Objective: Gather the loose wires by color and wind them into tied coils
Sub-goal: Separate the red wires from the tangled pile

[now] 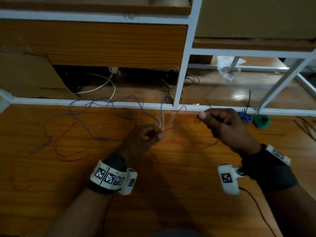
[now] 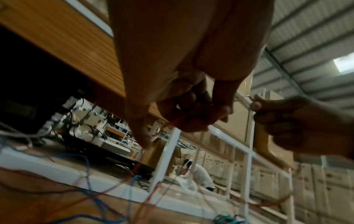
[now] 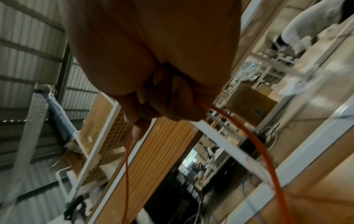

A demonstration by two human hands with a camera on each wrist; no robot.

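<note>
Thin red wire point(image 1: 63, 139) and blue wire point(image 1: 89, 132) lie tangled in loose loops over the wooden tabletop point(image 1: 171, 194). My left hand point(image 1: 153, 134) hovers above the middle of the table and pinches a red strand point(image 2: 173, 121) between thumb and fingers. My right hand point(image 1: 205, 117), raised to its right, grips the same red wire point(image 3: 249, 136), which hangs from my curled fingers in a long loop. A wound blue coil point(image 1: 244, 116) and a wound green coil point(image 1: 261, 121) sit at the back right.
A white metal frame point(image 1: 181, 65) with wooden shelves rises along the table's far edge. White and black cables point(image 1: 102, 86) trail behind it, near a crumpled clear plastic bag point(image 1: 228, 67). Dark loose wires point(image 1: 306, 127) lie at the right edge.
</note>
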